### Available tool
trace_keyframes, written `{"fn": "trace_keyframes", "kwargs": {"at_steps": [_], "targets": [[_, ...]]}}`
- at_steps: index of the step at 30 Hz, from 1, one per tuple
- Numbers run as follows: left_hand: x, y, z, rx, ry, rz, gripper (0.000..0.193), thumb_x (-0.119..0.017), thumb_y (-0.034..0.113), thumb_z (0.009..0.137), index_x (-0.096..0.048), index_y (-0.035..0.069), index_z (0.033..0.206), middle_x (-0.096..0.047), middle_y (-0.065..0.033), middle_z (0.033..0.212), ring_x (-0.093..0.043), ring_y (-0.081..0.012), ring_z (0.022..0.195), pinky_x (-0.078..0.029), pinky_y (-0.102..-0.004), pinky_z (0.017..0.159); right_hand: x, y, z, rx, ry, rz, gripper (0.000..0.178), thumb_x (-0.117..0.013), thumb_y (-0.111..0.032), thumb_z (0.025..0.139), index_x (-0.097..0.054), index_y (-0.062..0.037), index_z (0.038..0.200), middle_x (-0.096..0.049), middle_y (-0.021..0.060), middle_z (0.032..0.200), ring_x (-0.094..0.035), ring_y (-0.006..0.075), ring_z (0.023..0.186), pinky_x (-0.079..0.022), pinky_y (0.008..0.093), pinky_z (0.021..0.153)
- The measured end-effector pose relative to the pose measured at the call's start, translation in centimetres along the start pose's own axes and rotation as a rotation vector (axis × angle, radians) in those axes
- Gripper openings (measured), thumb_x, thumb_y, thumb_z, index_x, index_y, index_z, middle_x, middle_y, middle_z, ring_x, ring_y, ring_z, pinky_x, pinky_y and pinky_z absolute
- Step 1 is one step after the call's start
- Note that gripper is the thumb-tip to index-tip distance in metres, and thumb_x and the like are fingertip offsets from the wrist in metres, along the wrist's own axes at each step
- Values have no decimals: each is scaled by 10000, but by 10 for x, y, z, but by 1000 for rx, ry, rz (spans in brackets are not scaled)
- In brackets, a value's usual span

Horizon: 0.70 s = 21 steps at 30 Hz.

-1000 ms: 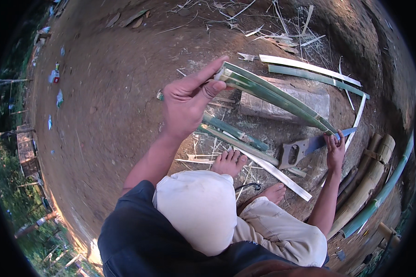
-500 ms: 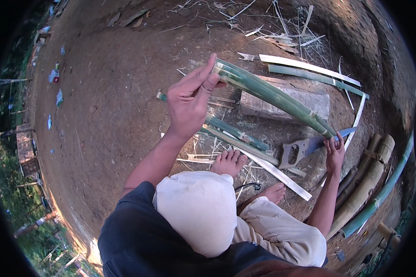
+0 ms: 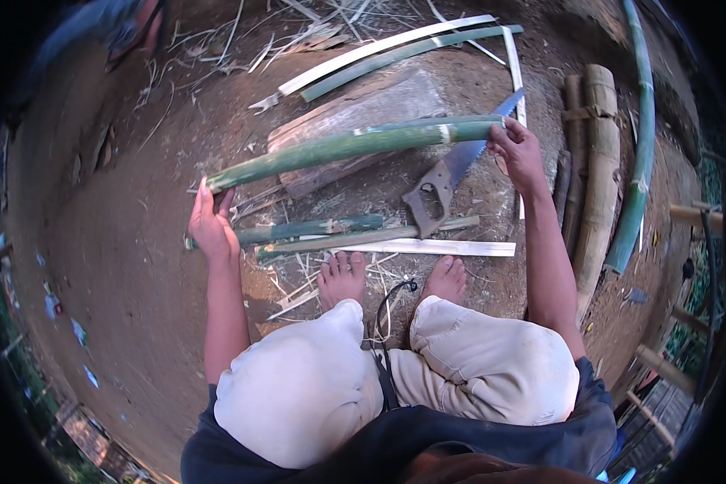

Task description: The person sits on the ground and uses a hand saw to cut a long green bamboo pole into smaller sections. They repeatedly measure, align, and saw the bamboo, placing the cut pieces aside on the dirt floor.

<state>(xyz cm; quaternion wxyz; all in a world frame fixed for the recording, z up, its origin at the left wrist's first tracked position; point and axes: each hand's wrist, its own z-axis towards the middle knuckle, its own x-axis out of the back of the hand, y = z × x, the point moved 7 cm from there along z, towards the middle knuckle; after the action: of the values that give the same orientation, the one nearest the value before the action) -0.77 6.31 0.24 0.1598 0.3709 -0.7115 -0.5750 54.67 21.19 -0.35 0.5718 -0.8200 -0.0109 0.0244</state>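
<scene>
Left hand and right hand each pinch one end of a split green bamboo length, fingers narrowed around its tips, so that it spans the gap between them, out beyond the person's knees. Its long axis runs from left to right, the right end pointing slightly farther away from the body than the left. The skin is smooth and glossy green, with scuffed pale patches toward the left and a whitish node ring nearer the right hand. A second green edge shows along its far side; whether this is one split piece or two strips together, I cannot tell.

Below it sits a rough, greyish wooden block, flat-topped and grained. A handsaw lies angled on the ground, its blade passing beneath the right end of the bamboo, its looped handle toward the feet. Just before the toes are two slender green bamboo pieces and a flat, pale strip, among thin, curling shavings. Beyond the block, a white strip lies beside a green one. Thick brown poles rest at the right.
</scene>
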Motion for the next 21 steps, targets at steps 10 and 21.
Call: {"fn": "trace_keyframes", "kwargs": {"at_steps": [10,21], "targets": [[32,-32,17,113,16,-27,392,-501,137,1056,-466,-150,1321,-557,-229,1306,-592,-322,1206,-518,-427,1075,-32,-42,-13,134,-106,-20,545,-760,-86,885,-539,63,1360,-658,68,933,-687,148,829,-595,274,753],[35,-29,20,107,20,11,421,-523,149,1050,-455,-147,1341,-560,-218,1301,-586,-315,1205,-512,-442,1082,-25,-42,-4,144,-124,-97,472,-753,-116,894,-591,31,1312,-697,70,901,-705,156,806,-614,295,706]]}}
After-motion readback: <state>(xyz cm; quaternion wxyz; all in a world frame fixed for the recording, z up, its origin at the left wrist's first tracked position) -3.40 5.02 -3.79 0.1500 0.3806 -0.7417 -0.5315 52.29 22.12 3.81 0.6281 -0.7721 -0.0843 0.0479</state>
